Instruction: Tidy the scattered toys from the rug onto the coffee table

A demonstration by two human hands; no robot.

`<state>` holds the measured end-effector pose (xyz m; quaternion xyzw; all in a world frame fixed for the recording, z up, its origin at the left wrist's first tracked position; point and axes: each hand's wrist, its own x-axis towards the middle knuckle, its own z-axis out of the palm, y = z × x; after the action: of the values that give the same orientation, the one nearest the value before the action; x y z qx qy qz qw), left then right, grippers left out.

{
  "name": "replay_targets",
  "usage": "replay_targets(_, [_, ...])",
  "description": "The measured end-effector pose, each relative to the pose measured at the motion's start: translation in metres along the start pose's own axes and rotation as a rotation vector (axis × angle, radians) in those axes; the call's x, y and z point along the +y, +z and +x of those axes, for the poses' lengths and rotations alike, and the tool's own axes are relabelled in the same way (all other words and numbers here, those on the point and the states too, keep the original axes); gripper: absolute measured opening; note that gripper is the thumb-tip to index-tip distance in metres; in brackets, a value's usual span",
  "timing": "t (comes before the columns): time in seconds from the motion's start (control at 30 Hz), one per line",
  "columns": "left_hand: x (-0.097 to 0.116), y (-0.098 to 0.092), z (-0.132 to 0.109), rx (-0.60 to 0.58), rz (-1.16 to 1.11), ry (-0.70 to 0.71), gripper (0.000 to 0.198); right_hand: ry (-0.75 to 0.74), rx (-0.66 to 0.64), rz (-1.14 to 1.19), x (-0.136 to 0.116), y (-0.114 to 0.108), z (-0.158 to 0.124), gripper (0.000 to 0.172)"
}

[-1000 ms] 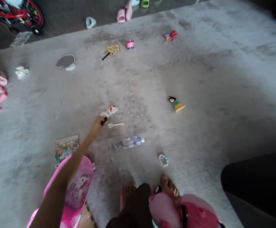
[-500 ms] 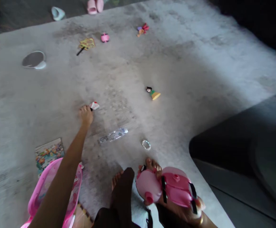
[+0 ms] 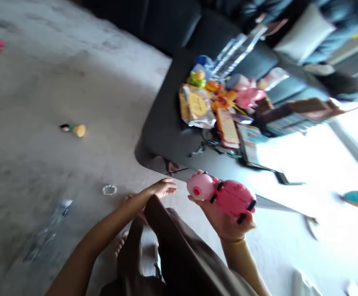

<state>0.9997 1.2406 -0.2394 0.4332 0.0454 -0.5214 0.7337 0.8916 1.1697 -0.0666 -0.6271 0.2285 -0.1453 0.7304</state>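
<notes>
The right hand (image 3: 228, 222) holds the pink pig toy (image 3: 224, 195) tight in the lower middle, just beside the dark table (image 3: 166, 127) full of toys, the left hand (image 3: 163, 188) is open and empty, and a doll (image 3: 74, 130), a ring (image 3: 109, 190) and a bottle (image 3: 58, 209) lie on the carpet (image 3: 43, 82) at the left, not picked up.

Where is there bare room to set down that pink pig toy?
The dark table is bare along its near left edge; farther in, packets and toys crowd it. The carpet is free between the small doll and the table, and beyond the doll. A ring and a bottle lie by the feet.
</notes>
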Motion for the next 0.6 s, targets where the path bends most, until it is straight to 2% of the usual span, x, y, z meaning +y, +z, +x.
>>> replay_targets(0.07, [-0.022,0.031,0.012,-0.079,-0.035,-0.085,0.01,-0.035,0.108,0.001,-0.009,-0.032,-0.006,0.062])
replay_targets(0.17, [-0.039,0.051,0.017,-0.047,-0.239,-0.127,0.012,-0.039,0.199,0.017,-0.016,-0.071,-0.016,0.061])
replay_targets(0.23, [-0.047,0.053,0.016,-0.004,-0.43,-0.125,0.015,-0.007,0.191,-0.07,-0.02,-0.09,-0.026,0.074])
replay_targets(0.3, [-0.055,0.052,0.015,0.002,-0.53,-0.105,0.022,-0.002,0.193,-0.271,-0.027,-0.106,-0.038,0.087])
replay_targets(0.33, [-0.059,0.052,0.014,-0.004,-0.547,-0.093,0.022,-0.017,0.218,-0.397,-0.031,-0.113,-0.044,0.088])
replay_targets(0.47, [-0.072,0.05,0.008,-0.021,-0.545,-0.089,0.016,-0.107,0.414,-0.862,-0.047,-0.14,-0.066,0.061])
replay_targets(0.6, [-0.08,0.055,0.001,0.096,-0.553,-0.108,0.014,-0.141,0.517,-1.041,-0.051,-0.163,-0.068,0.055])
